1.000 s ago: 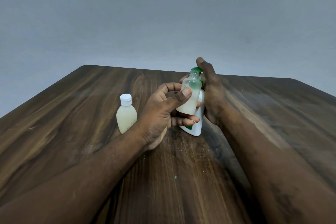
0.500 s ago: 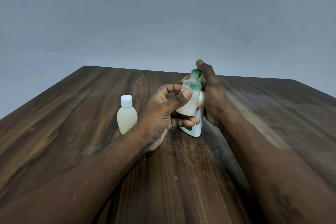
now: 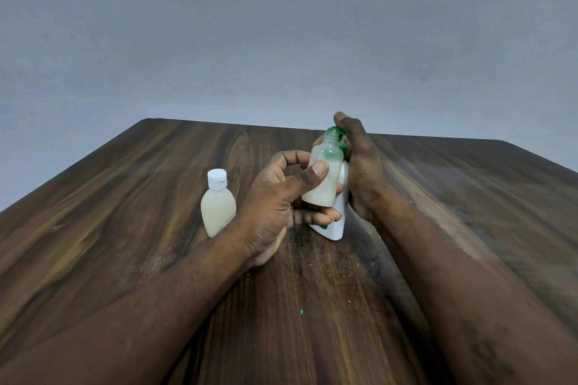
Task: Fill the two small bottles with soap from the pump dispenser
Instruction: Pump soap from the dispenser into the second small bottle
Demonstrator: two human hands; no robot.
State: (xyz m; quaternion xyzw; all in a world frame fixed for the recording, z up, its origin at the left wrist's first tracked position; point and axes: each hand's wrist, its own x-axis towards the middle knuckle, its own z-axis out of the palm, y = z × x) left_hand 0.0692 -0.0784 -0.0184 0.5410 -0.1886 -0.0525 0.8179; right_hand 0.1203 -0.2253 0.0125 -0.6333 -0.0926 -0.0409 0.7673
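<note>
- Soap (image 3: 317,195) part-fills uncapped bottle (image 3: 327,156); your L grip (image 3: 275,206) holds it tilted, in front of pump dispenser (image 3: 336,225).
- Your R grip (image 3: 359,172) wraps that dispenser, standing on worktop (image 3: 125,228).
- Capped bottle (image 3: 218,209) upright, just left of L wrist.

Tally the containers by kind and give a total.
2 small bottles: a capped bottle standing on the table, an open bottle held in the left hand.
1 pump dispenser, held by the right hand.
Total: 3.
</note>
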